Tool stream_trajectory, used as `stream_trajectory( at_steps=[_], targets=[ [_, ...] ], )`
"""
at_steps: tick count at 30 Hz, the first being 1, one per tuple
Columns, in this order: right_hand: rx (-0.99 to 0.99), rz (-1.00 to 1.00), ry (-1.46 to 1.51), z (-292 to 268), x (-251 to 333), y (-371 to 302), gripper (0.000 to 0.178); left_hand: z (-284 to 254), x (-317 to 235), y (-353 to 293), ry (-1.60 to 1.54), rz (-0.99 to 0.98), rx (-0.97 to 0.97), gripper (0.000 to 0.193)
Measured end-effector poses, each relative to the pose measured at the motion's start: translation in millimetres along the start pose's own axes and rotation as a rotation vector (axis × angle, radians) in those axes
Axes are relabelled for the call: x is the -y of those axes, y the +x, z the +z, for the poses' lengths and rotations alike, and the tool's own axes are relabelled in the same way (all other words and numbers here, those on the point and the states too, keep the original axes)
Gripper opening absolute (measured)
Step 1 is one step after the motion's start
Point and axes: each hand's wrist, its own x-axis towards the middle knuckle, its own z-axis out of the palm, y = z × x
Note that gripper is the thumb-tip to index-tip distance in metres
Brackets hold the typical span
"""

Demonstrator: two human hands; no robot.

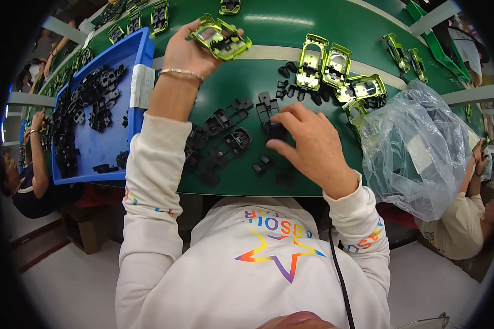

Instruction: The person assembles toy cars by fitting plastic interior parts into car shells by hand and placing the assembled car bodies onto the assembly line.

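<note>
My left hand (189,52) is raised over the far side of the bench, its fingers closed round a lime-green plastic housing (221,38) with black parts inside. My right hand (313,134) reaches over the green bench top with thumb and fingers apart. Its fingertips are at the edge of a black rectangular plastic frame (267,111); whether they touch it I cannot tell. Left of that frame lie several loose black plastic parts (219,120), and two small black pieces (262,163) rest nearer to me.
A blue bin (107,151) with black parts stands at the left. Beyond my right hand are small black pieces (291,88) and several green housings (312,61). A clear plastic bag (417,148) hangs over the right edge. People work on both sides.
</note>
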Motion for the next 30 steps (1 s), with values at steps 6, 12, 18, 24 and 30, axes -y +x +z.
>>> stream_trajectory(
  at_steps=[6,12,18,24,30],
  targets=[
    [0.008,0.149,-0.063,26.5,-6.0,-5.5,0.034,-10.4,5.9,-51.2,0.038,-0.158,0.038,0.045],
    [-0.101,0.118,-0.048,14.3,-22.3,-13.5,0.034,-34.4,16.9,-63.5,0.097,-0.168,0.094,0.038],
    [-0.123,0.137,0.133,-12.8,-18.5,-20.8,0.032,-32.1,21.6,-64.4,0.157,-0.133,0.098,0.036],
    [0.054,0.16,0.386,-73.4,-7.7,-0.2,0.026,-31.2,42.7,-56.8,0.487,-0.085,0.168,0.043],
    [0.296,0.272,0.568,-76.2,-14.7,51.9,0.03,-3.4,71.4,-81.1,0.403,-0.338,0.385,0.035]
  ],
)
